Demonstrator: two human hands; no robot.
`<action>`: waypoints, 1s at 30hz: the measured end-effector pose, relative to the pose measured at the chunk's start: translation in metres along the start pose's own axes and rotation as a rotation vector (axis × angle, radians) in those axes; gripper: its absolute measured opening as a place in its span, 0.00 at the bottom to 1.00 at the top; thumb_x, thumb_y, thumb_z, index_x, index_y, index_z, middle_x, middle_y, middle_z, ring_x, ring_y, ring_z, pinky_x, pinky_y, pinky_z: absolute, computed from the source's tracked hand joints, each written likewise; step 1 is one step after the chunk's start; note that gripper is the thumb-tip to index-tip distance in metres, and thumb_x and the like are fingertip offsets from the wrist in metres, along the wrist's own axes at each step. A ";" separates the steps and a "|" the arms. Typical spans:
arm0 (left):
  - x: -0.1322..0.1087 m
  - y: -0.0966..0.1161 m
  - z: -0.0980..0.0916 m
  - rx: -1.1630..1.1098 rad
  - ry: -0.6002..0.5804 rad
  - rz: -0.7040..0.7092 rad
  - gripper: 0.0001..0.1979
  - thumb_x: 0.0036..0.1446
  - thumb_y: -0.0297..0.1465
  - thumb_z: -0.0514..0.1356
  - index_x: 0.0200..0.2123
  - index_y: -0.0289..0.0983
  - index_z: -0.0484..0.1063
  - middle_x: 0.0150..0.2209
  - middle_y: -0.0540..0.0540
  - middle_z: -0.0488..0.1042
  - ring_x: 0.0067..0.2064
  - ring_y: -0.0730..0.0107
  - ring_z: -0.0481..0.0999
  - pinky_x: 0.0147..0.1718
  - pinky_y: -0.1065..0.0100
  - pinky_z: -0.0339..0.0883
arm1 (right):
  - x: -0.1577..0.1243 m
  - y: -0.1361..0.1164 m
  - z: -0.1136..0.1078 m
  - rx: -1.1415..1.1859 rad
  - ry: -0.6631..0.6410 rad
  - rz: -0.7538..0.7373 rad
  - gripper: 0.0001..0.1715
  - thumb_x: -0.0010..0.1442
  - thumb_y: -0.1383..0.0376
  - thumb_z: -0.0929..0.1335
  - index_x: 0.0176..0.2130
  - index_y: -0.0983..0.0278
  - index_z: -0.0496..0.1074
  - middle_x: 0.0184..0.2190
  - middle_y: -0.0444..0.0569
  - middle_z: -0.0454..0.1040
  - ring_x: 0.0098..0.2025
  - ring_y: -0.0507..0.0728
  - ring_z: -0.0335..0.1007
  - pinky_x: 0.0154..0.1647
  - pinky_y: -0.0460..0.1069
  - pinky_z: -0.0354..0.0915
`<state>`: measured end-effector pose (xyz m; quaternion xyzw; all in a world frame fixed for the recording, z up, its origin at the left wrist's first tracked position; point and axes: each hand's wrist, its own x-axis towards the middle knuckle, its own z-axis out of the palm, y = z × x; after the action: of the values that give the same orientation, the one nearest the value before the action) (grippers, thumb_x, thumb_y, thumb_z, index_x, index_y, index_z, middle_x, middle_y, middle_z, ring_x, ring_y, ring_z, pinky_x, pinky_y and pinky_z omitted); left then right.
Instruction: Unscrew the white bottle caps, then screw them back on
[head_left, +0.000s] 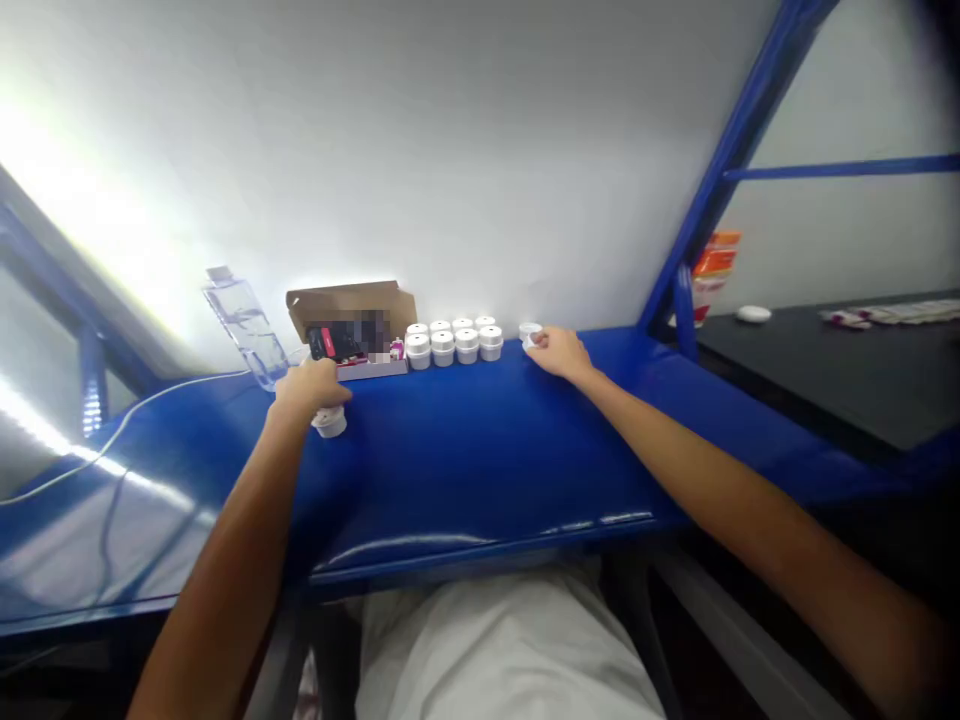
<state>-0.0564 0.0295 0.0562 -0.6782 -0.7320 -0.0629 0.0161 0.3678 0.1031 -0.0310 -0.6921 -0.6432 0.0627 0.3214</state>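
Dial reference: We take the middle of the glossy, flat blue table as centre, with 12 o'clock towards the wall.
Left hand, 10 o'clock: We see it curled over a short, round, white, plastic-looking container; the fingertips are hidden, so we cannot tell whether they grip it.
Right hand, between 1 and 2 o'clock: We see thumb and fingers pinching a small, round, white, plastic-looking cup near the wall.
White cylinders, 12 o'clock: We count eight upright, plastic-looking pieces in two rows of four, close beside an open brown cardboard box at 11 o'clock.
Weight: We judge the container and the cup light enough for one hand.
Stiffness: We expect firm walls that flex slightly under a hard squeeze.
Surface: We expect smooth sides, liable to slip under a loose pinch.
Fragility: We rate breakage unlikely; a dropped piece would probably roll.
Hold point: We advise thumb and fingers opposed across the side wall, just below the rim.
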 end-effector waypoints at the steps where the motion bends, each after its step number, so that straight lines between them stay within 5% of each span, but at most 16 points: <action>1: 0.000 0.004 0.002 0.014 -0.005 0.017 0.23 0.43 0.39 0.69 0.44 0.37 0.77 0.42 0.35 0.80 0.46 0.44 0.79 0.41 0.59 0.70 | -0.001 -0.006 0.000 0.047 -0.002 -0.027 0.21 0.54 0.58 0.71 0.47 0.63 0.76 0.41 0.53 0.80 0.44 0.63 0.76 0.46 0.54 0.68; 4: -0.005 0.028 0.009 -0.057 -0.021 0.189 0.23 0.46 0.36 0.66 0.48 0.38 0.77 0.43 0.39 0.80 0.44 0.50 0.79 0.40 0.62 0.68 | -0.012 -0.033 -0.003 0.299 -0.071 -0.149 0.24 0.52 0.60 0.70 0.49 0.64 0.73 0.31 0.47 0.77 0.33 0.56 0.72 0.39 0.50 0.67; 8: -0.016 0.067 0.026 -0.350 -0.066 0.534 0.26 0.46 0.41 0.67 0.49 0.38 0.77 0.43 0.44 0.80 0.42 0.56 0.78 0.42 0.64 0.68 | -0.043 -0.079 -0.013 0.776 -0.507 -0.212 0.18 0.54 0.60 0.67 0.44 0.63 0.74 0.25 0.42 0.71 0.24 0.52 0.63 0.24 0.46 0.58; 12: -0.031 0.094 0.045 -0.576 -0.116 0.703 0.25 0.49 0.42 0.67 0.49 0.38 0.76 0.41 0.46 0.80 0.42 0.58 0.78 0.40 0.65 0.69 | -0.074 -0.109 -0.021 0.897 -0.722 -0.214 0.15 0.55 0.60 0.68 0.41 0.63 0.75 0.26 0.43 0.70 0.23 0.50 0.60 0.20 0.44 0.54; 14: -0.037 0.101 0.051 -0.661 -0.128 0.740 0.27 0.49 0.42 0.68 0.51 0.37 0.74 0.43 0.46 0.80 0.43 0.58 0.78 0.41 0.65 0.69 | -0.083 -0.115 -0.016 0.847 -0.681 -0.198 0.14 0.56 0.59 0.69 0.41 0.63 0.74 0.26 0.43 0.71 0.22 0.49 0.60 0.21 0.44 0.55; 18: -0.042 0.108 0.059 -0.748 -0.115 0.728 0.29 0.48 0.40 0.70 0.53 0.36 0.71 0.45 0.44 0.80 0.44 0.58 0.78 0.41 0.64 0.69 | -0.090 -0.115 0.004 0.759 -0.402 -0.160 0.16 0.61 0.52 0.68 0.38 0.63 0.71 0.26 0.44 0.72 0.24 0.52 0.64 0.23 0.46 0.58; 22: -0.043 0.110 0.065 -0.803 -0.098 0.688 0.33 0.46 0.41 0.72 0.54 0.38 0.68 0.42 0.45 0.80 0.42 0.57 0.79 0.39 0.64 0.69 | -0.093 -0.112 0.012 0.659 -0.171 -0.367 0.20 0.63 0.47 0.68 0.37 0.62 0.71 0.33 0.47 0.76 0.31 0.54 0.69 0.30 0.48 0.64; 30: -0.040 0.110 0.072 -0.915 -0.173 0.623 0.33 0.43 0.37 0.74 0.52 0.39 0.68 0.43 0.45 0.79 0.44 0.56 0.79 0.41 0.62 0.70 | -0.091 -0.112 -0.012 0.400 -0.279 -0.748 0.18 0.51 0.56 0.77 0.41 0.62 0.78 0.39 0.49 0.80 0.38 0.58 0.74 0.40 0.51 0.67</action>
<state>0.0611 0.0063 -0.0117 -0.8030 -0.3937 -0.3105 -0.3222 0.2633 0.0103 0.0072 -0.3211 -0.8617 0.1579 0.3597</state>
